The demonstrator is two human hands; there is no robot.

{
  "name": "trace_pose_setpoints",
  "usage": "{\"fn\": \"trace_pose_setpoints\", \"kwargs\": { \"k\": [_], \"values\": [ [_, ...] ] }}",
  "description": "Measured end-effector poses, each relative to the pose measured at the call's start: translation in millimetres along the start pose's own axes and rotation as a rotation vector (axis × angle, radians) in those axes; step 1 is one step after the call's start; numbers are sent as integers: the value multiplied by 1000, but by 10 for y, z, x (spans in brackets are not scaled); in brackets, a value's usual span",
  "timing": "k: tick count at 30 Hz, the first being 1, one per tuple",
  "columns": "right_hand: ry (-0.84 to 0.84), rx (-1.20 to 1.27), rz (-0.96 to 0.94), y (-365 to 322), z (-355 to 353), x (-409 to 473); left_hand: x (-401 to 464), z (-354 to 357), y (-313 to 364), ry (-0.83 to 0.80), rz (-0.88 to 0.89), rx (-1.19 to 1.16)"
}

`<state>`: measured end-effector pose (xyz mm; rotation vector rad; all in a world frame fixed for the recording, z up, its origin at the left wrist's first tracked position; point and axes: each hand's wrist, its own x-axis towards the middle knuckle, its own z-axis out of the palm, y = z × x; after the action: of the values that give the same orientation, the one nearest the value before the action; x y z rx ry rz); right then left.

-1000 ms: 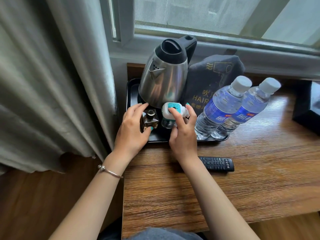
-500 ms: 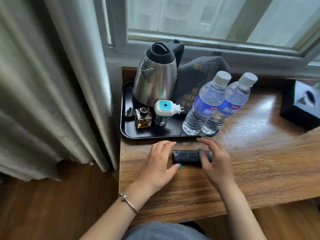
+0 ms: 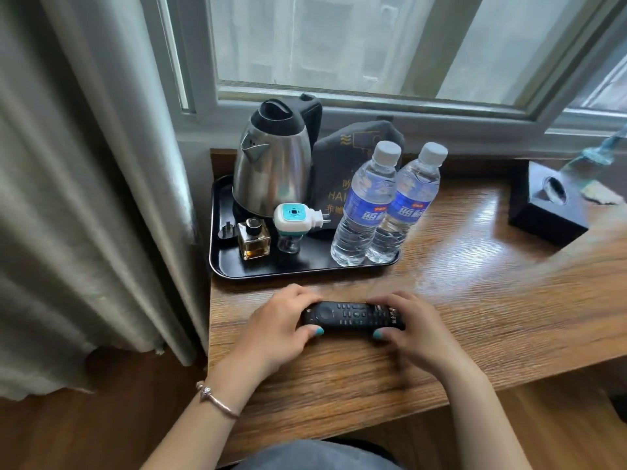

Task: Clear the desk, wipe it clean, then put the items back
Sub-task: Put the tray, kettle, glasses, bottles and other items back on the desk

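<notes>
The remote control (image 3: 353, 316) lies crosswise on the wooden table (image 3: 475, 300), just in front of the black tray (image 3: 217, 262). The left hand (image 3: 274, 329) grips its left end and the right hand (image 3: 419, 329) grips its right end, fingers curled over the far edge and thumbs on the near edge. The risk seems small: straightening it with a forward push could nudge the tray. On the tray two water bottles (image 3: 383, 205) stand close together at the front right rim, and a perfume bottle (image 3: 253, 239) and a plug-in device (image 3: 292, 221) stand before the kettle (image 3: 273, 164); a jolt could topple the light, top-heavy ones. A dark box (image 3: 546, 208) sits well apart.
</notes>
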<state>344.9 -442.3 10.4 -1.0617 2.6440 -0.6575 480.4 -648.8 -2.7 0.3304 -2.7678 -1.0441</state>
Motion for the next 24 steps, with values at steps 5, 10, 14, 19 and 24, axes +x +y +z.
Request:
{"fn": "trace_pose_setpoints", "kwargs": {
  "k": [5, 10, 14, 19, 24],
  "values": [
    [86, 7, -127, -271, 31, 137, -171, -288, -98, 131, -27, -11],
    [145, 120, -202, -651, 311, 554, -153, -496, -428, 278, -116, 32],
    [176, 149, -213, -844, 526, 808, -34, -577, -564, 315, -212, 46],
    [176, 124, -133, -833, 552, 866, 15, -567, -603, 259, -223, 105],
    [1, -69, -129, -849, 480, 767, -44, -432, -532, 120, -285, 260]
  ]
}}
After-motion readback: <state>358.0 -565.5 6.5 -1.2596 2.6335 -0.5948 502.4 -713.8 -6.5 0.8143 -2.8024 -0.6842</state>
